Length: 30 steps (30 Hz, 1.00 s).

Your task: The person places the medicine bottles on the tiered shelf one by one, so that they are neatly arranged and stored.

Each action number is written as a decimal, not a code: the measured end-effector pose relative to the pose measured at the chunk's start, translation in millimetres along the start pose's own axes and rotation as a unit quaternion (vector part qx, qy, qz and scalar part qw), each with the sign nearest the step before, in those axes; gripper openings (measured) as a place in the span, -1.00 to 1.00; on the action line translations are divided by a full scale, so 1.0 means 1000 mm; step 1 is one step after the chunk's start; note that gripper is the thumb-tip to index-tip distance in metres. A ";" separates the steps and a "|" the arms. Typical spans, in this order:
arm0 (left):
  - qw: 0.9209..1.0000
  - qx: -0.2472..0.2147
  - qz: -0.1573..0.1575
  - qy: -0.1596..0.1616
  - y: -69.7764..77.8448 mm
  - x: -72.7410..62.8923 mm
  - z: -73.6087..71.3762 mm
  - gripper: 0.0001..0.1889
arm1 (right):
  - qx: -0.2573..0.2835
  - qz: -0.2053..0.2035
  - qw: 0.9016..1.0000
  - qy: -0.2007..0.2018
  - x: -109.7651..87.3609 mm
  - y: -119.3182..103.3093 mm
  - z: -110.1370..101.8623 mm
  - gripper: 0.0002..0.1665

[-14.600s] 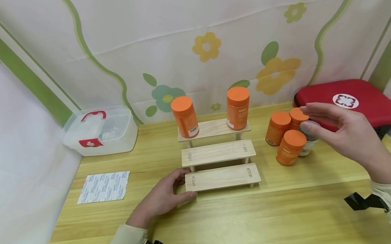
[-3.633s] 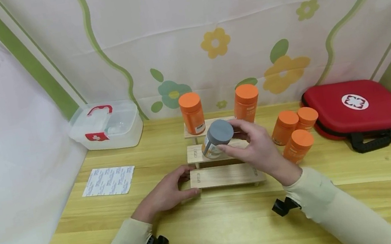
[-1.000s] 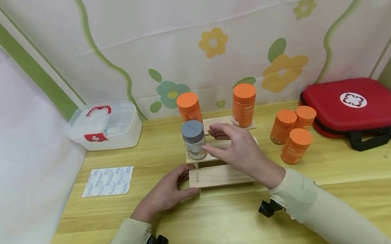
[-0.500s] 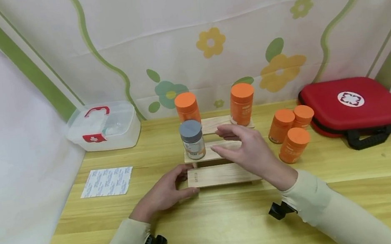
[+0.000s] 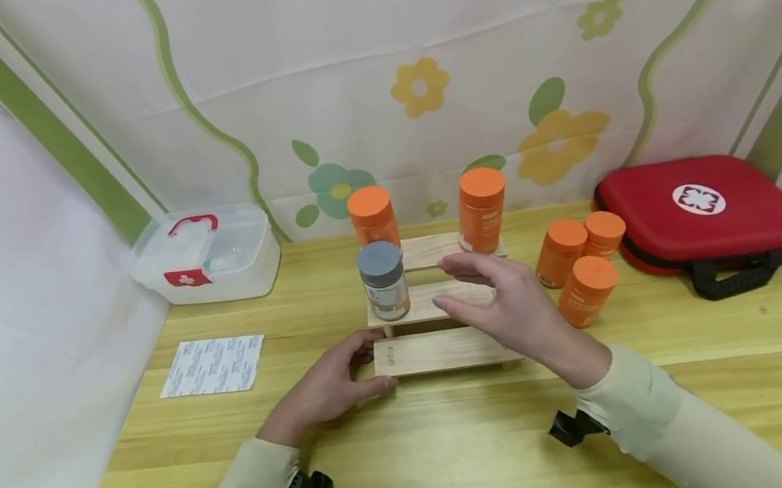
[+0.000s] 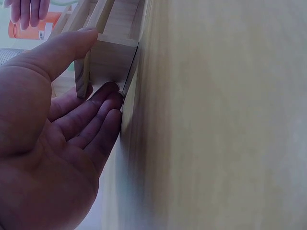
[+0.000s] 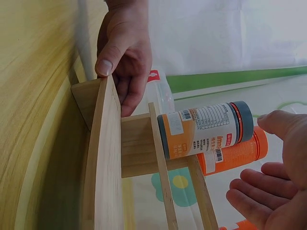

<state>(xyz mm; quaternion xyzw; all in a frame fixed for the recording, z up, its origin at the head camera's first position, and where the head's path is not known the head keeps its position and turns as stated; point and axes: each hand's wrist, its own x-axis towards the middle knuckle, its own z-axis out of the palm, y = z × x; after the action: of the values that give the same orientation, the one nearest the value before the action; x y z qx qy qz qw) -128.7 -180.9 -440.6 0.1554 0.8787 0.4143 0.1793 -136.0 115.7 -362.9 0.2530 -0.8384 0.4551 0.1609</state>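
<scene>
A three-step wooden rack (image 5: 445, 350) stands mid-table. My left hand (image 5: 324, 385) holds its lowest step at the left end, thumb at the front and fingers behind; the left wrist view shows the fingertips (image 6: 112, 98) against the side support. On the middle step, at its left, a grey-lidded supplement bottle (image 5: 385, 283) stands upright. My right hand (image 5: 518, 309) hovers right of that bottle, apart from it, fingers loosely bent and holding nothing. Two orange bottles stand on the top step: the left one (image 5: 373, 217) is partly hidden, the right one (image 5: 483, 212) is in plain view.
Three orange bottles (image 5: 588, 290) cluster on the table right of the rack. Behind them to the right lies a red first-aid case (image 5: 706, 218) with a black handle. At left are a clear plastic box (image 5: 243, 266) with a red cross and a white printed packet (image 5: 214, 366).
The grey-lidded bottle went from the cluster at right to the middle step, and my right hand let it go. Since then that hand has drawn back right. My left hand stays on the rack.
</scene>
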 end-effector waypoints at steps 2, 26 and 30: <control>1.000 -0.002 0.001 0.000 0.000 0.000 0.000 -0.30 | -0.002 -0.004 1.000 0.001 -0.001 0.000 -0.001 -0.44; 1.000 -0.007 -0.010 -0.003 0.002 0.000 -0.001 -0.28 | -0.005 -0.046 0.998 0.031 -0.013 0.006 -0.017 -0.42; 1.000 -0.009 -0.014 -0.004 0.002 0.000 -0.001 -0.28 | -0.011 -0.041 0.999 0.034 -0.018 0.007 -0.023 -0.42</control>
<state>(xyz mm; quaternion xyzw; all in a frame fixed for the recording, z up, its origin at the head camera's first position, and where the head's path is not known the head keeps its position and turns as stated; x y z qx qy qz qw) -128.6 -180.0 -438.3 0.1436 0.8763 0.4186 0.1901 -124.5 143.5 -364.5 0.2693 -0.8262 0.4476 0.2108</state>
